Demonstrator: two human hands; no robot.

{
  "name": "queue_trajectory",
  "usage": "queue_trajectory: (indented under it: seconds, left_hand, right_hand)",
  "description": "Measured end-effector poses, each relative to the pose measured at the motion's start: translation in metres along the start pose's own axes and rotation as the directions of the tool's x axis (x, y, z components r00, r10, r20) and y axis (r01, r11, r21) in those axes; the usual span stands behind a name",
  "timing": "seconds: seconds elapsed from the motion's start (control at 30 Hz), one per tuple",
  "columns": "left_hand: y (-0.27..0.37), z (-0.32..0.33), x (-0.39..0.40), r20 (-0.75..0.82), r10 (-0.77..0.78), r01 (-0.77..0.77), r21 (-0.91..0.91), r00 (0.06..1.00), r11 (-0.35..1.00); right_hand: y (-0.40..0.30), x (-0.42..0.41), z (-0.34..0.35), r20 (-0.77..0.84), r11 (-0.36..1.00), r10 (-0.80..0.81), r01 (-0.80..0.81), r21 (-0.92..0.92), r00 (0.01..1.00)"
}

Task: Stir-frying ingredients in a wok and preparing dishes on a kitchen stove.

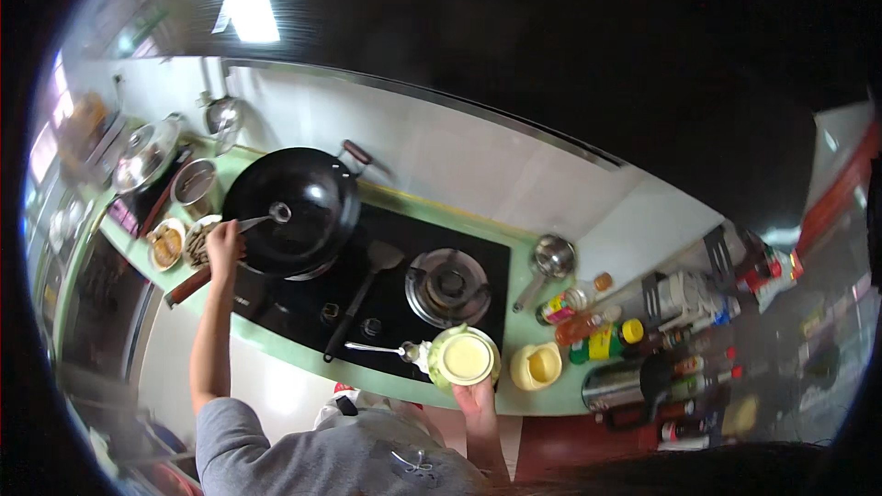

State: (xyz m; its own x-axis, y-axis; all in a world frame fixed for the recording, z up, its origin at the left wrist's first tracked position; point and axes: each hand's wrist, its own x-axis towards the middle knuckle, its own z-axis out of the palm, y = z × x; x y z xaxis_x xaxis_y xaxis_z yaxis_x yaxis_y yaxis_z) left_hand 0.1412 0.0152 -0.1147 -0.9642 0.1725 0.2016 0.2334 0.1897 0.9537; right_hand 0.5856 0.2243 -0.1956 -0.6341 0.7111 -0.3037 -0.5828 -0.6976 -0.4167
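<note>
My left hand [225, 248] grips the handle of a metal spoon [279, 213], whose bowl is above the inside of a black wok [296, 179] on the left burner. My right hand [475, 396] holds a round pale-yellow and green dish or lid [467, 357] at the hob's front right corner; which of these it is, I cannot tell. A second metal spoon [372, 347] lies just left of it, its bowl beside something white. A black spatula [362, 303] rests on the hob [413, 241] between the burners. A yellow jug or cup [536, 366] stands at the right.
Left of the wok are a plate of brown food [165, 245], a bowl of dark pieces [198, 246], a metal pot [196, 182] and a lidded pan [145, 151]. The wok's wooden handle [187, 287] overhangs the counter. At right stand a ladle [553, 256] and several bottles [599, 344].
</note>
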Motion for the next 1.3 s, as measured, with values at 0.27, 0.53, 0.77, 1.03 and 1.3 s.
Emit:
queue_trajectory:
  seconds: [0.27, 0.53, 0.77, 1.03, 1.3]
  left_hand:
    - [0.081, 0.096, -0.086, 0.522, -0.129, 0.332, -0.318, 0.843, 0.888]
    - [0.112, 0.278, -0.246, 0.93, -0.02, 0.325, -0.108, 0.368, 0.939]
    - [0.114, 0.352, -0.344, 0.96, 0.245, -0.182, -0.219, 0.137, 0.959]
    - [0.08, 0.388, -0.382, 0.968, 0.175, -0.138, -0.151, 0.182, 0.979]
    - [0.054, 0.397, -0.377, 0.967, -0.104, 0.217, 0.052, 0.233, 0.975]
  right_hand:
    - [-0.072, -0.04, -0.035, -0.139, 0.935, -0.331, 0.344, 0.087, 0.933]
    - [-0.128, -0.106, -0.062, -0.235, 0.802, -0.563, 0.593, 0.079, 0.792]
    - [-0.138, -0.14, -0.093, -0.352, 0.763, -0.603, 0.646, 0.009, 0.716]
    - [-0.147, -0.15, -0.1, -0.46, 0.798, -0.543, 0.603, -0.021, 0.703]
    - [-0.149, -0.15, -0.122, -0.347, 0.821, -0.539, 0.571, -0.011, 0.768]
